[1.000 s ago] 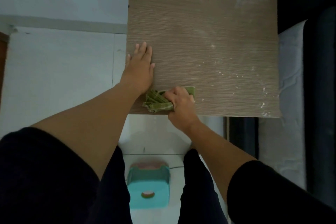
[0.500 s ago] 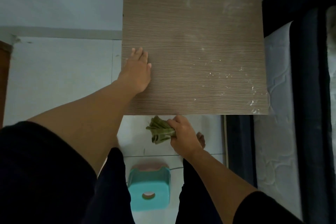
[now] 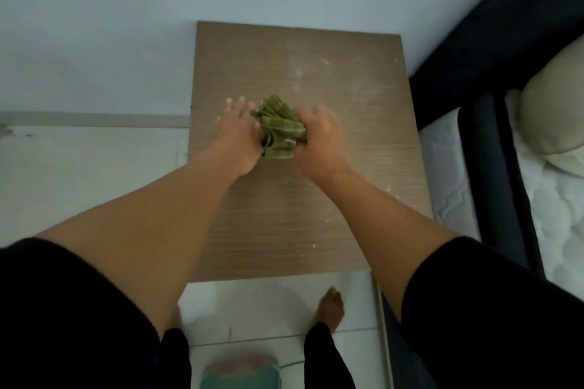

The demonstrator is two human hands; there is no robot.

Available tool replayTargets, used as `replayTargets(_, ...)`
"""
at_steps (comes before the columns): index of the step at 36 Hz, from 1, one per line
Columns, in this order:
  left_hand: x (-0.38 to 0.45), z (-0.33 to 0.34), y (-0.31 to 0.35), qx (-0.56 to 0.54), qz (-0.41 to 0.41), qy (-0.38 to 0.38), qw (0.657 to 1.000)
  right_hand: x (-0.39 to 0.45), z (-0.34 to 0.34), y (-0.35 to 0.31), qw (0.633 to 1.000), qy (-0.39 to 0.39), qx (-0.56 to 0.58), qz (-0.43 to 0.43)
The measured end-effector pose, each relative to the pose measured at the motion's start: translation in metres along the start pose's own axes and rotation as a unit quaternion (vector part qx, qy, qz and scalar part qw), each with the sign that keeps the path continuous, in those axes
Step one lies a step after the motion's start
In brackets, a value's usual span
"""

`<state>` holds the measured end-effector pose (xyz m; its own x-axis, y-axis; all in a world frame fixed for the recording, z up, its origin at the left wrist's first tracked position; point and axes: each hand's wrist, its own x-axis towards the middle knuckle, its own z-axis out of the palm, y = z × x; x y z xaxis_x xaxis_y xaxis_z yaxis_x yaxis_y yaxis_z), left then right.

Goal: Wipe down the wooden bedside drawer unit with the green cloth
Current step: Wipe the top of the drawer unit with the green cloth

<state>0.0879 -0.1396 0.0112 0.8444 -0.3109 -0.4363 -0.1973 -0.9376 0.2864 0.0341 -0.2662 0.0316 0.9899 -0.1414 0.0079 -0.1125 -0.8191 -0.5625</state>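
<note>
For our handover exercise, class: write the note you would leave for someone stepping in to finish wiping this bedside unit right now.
Right hand: grips the bunched green cloth on the wooden top, near its middle.
Left hand: fingers straight, flat on the top, up against the cloth's left side.
Done: cannot tell how much has been wiped.
Left: pale dusty smears toward the back right, and white specks along the right edge and near the front. Sides and drawers are out of view.
</note>
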Motion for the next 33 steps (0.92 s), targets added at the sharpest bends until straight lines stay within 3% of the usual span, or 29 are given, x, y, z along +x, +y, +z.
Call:
replayTargets(6, 0.046, 0.011, 0.005, -0.06, 0.004, 0.019, 0.998, 0.078, -0.015, 0.02, 0.992, 0.088, -0.08, -0.035)
replayTargets(12, 0.098, 0.019, 0.004, -0.051, 0.001, 0.036, 0.998, 0.151, -0.014, 0.037, 0.986, 0.107, -0.114, -0.05)
replayTargets(19, 0.129, 0.035, -0.002, 0.003, 0.014, 0.151, 0.988, 0.21, 0.017, 0.059, 0.982, 0.155, -0.085, -0.071)
replayTargets(25, 0.136, 0.043, -0.005, 0.004, 0.011, 0.183, 0.983, 0.241, 0.043, 0.082, 0.983, 0.112, -0.125, -0.074)
replayTargets(33, 0.139, 0.044, -0.006, 0.004, 0.005, 0.186, 0.983, 0.252, 0.074, 0.088, 0.986, 0.123, -0.107, -0.034)
